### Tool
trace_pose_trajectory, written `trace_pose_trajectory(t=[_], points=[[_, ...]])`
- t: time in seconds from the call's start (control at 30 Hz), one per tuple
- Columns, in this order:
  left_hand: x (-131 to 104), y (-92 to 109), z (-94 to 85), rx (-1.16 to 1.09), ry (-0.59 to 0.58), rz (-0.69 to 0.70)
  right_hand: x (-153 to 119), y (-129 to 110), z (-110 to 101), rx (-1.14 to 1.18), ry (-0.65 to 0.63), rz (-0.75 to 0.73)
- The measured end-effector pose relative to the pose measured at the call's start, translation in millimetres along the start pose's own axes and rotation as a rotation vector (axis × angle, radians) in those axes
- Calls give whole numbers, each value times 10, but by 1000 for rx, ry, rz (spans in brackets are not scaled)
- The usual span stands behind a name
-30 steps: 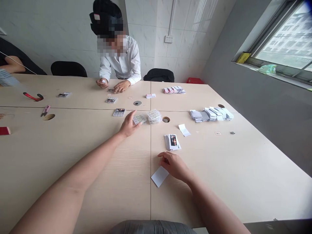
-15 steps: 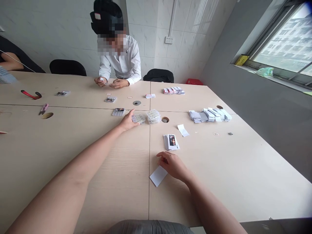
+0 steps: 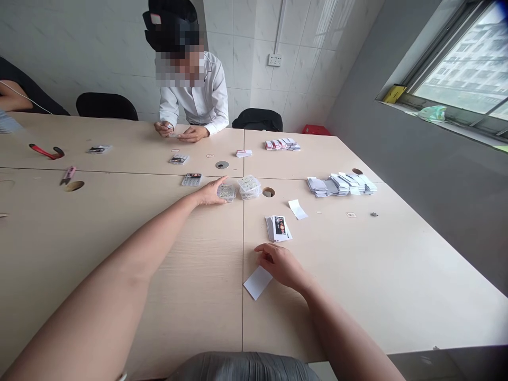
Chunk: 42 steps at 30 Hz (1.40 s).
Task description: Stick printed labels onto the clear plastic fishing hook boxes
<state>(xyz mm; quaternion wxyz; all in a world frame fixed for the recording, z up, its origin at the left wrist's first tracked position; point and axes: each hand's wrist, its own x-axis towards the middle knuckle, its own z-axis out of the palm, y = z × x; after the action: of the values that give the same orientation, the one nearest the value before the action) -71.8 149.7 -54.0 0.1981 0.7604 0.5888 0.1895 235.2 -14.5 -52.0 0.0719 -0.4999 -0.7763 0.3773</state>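
left hand (image 3: 210, 193), half open, spans clear plastic boxes (image 3: 227, 193), far centre; right hand (image 3: 278, 263) curls loosely over a near white card (image 3: 257, 283). both grips unclear. a rightward nudge could topple the neighbouring box stack (image 3: 250, 188).

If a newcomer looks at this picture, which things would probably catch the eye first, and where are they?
Probably the two bare arms, with the left hand at a clear plastic box mid-table and the right hand beside a white card nearer the front. Next, perhaps, the person in a white shirt across the table, and the bright window at upper right.
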Motion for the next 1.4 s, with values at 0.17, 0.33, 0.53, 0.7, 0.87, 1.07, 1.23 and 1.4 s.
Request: trace_pose_trajectory(t=[0.17,0.33,0.53,0.7,0.87,1.07,1.23,1.4], points=[[3,15,39,89,22,-16,11,8,2,3,-1,-7],[-34,-19,43,140,36,-21,6,-2,5,10,-2,-11],[-18,-27,23,131,45,-4,2,-11,-2,12,0,-6],[-23,-34,61,85,35,1,2,-24,-12,22,-3,1],[-36,-40,77,23,34,-20,2,-26,-18,24,-4,2],[-56,3,53,-71,76,-60,10,-18,-8,23,1,-7],[-167,95,2,-147,173,-90,-21,43,-34,34,-32,-52],[-590,274,-9,-218,270,-67,-55,150,-81,38,-89,-90]])
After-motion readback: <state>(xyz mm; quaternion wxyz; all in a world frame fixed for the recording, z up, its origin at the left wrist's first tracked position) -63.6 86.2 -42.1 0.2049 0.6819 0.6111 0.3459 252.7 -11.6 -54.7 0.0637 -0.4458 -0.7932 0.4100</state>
